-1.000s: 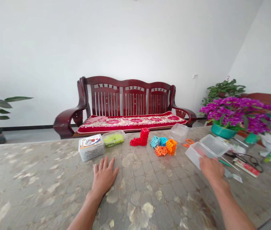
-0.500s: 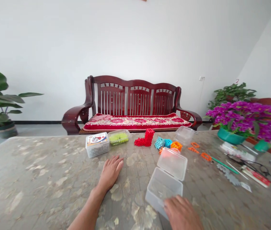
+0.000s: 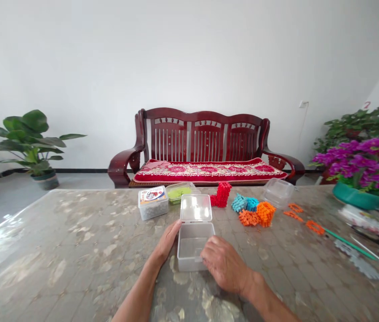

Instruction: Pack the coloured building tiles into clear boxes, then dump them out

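Observation:
A clear plastic box stands on the table before me, its hinged lid tipped up and back. Nothing shows inside it. My left hand rests along the box's left side, fingers stretched toward the rear left corner and touching it. Over the right front wall, my right hand is closed with bent fingers gripping the edge; its fingertips are partly hidden. Just behind the lid are a tub of green pieces and a red block model.
A labelled lidded box stands left. To the right lie blue block pieces, orange block pieces, a clear container, orange rings and a green stick. A purple flower pot stands far right; a wooden bench is beyond the table.
The open box has moved left and away from me, turning squarer, with my right hand on it. My left hand now touches its side. The view has swung left.

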Tool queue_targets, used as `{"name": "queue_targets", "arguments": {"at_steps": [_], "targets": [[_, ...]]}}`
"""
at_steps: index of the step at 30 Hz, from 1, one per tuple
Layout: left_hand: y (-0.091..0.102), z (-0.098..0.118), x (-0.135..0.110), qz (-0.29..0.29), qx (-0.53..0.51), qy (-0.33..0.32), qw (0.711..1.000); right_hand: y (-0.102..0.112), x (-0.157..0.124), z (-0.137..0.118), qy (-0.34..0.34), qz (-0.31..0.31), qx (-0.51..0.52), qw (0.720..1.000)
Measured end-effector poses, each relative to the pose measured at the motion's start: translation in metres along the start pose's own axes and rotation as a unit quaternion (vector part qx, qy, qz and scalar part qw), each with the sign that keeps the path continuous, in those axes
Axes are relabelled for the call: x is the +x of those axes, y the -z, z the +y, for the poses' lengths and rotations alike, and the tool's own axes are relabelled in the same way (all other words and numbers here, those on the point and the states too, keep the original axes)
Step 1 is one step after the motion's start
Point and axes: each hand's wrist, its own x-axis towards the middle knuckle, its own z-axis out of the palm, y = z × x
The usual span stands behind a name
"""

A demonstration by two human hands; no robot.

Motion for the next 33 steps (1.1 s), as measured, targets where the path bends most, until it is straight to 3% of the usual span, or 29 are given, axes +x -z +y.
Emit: {"name": "queue_targets", "arguments": {"at_steps": [8, 15, 22, 28, 33], "targets": [[-0.008, -0.005, 0.015, 0.131, -0.037, 0.041, 0.990, -0.013, 0.020, 0.014, 0.013, 0.047, 0.000, 0.999], [-0.003, -0.001, 0.030, 0.107, -0.079, 0.009, 0.991, -0.026, 0.032, 0.025, 0.010, 0.106, 0.010, 0.994], [-0.005, -0.009, 0.036, 0.143, -0.102, -0.036, 0.984, -0.028, 0.038, 0.025, -0.003, 0.137, 0.013, 0.990], [-0.002, -0.002, 0.030, 0.071, 0.055, -0.113, 0.990, -0.026, 0.039, 0.032, -0.035, 0.139, 0.030, 0.989], [0.007, -0.008, 0.032, 0.019, 0.062, -0.109, 0.992, -0.027, 0.045, 0.034, -0.040, 0.119, 0.002, 0.992]]}}
